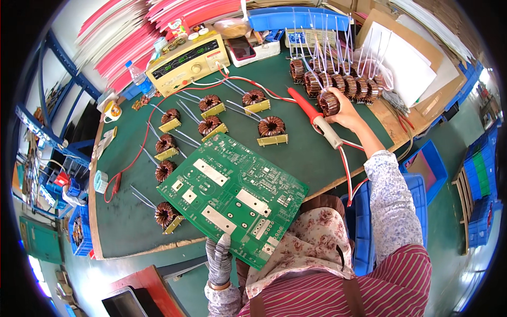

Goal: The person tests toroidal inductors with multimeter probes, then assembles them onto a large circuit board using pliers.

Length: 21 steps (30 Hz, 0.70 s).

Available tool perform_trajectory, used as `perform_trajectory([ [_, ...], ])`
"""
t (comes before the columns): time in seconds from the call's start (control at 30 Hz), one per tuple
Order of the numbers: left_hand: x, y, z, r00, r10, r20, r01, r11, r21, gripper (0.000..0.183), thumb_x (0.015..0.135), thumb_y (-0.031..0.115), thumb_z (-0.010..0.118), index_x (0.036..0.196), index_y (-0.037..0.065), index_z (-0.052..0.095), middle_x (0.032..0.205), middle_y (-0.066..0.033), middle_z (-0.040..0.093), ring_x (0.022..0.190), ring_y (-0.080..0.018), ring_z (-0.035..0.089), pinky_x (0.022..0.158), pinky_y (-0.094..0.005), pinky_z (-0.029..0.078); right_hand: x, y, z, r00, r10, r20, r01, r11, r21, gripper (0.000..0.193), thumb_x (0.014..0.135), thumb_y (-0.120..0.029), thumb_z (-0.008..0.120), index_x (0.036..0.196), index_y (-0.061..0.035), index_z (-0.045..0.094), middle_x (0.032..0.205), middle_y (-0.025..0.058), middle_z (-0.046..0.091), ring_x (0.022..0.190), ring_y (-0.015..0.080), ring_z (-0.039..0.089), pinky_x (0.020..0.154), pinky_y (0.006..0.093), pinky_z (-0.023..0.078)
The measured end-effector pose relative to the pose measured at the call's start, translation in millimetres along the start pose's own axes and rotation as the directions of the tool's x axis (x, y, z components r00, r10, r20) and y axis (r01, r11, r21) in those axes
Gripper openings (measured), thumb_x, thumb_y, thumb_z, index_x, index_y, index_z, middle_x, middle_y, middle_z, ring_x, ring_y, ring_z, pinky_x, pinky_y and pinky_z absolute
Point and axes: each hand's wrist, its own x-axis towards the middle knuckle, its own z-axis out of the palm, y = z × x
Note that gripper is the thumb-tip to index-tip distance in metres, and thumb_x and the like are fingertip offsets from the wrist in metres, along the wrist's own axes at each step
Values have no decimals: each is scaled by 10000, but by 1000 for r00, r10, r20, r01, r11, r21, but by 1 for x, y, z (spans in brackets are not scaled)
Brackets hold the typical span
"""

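Observation:
My left hand, in a grey striped glove, grips the near edge of a large green circuit board. The board lies tilted across the table's front edge, with silvery pads and small holes on its upper face. My bare right hand is closed around a copper-wound toroidal coil, in front of a row of similar coils with long upright leads. Beside that hand is a red-and-white probe handle on a cable; whether my fingers touch it I cannot tell. Several coils on yellowish bases stand beyond the board.
A yellow bench power supply stands at the back left, wired by red and white leads. Nearby are a water bottle and a cup. A blue bin sits at the back. Blue crates stand right of the green-topped table.

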Motion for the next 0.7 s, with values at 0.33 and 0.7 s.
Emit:
perform_trajectory([
  [0.33, 5, -4, -8, 1000, -16, -6, 16, 1000, -25, 438, 830, 218, 609, 1197, 9, 494, 1072, -74, 601, 904, -155, 605, 755, -279, 503, -4, -8, -5, 996, 69, -53, -69, 998, 4, 821, 542, -9, 810, 1264, -23, 420, 1166, 95, 540, 1077, 206, 522, 928, 315, 423],
  [0.7, 5, -6, -3, 995, -56, 84, 57, 998, -6, 383, 879, 188, 572, 1211, 18, 486, 1089, -47, 581, 953, -119, 544, 815, -257, 447, -7, -78, 107, 981, -123, 147, 158, 953, -258, 624, 731, -396, 703, 1144, 34, 516, 1101, 199, 581, 1026, 300, 564, 879, 369, 441],
])
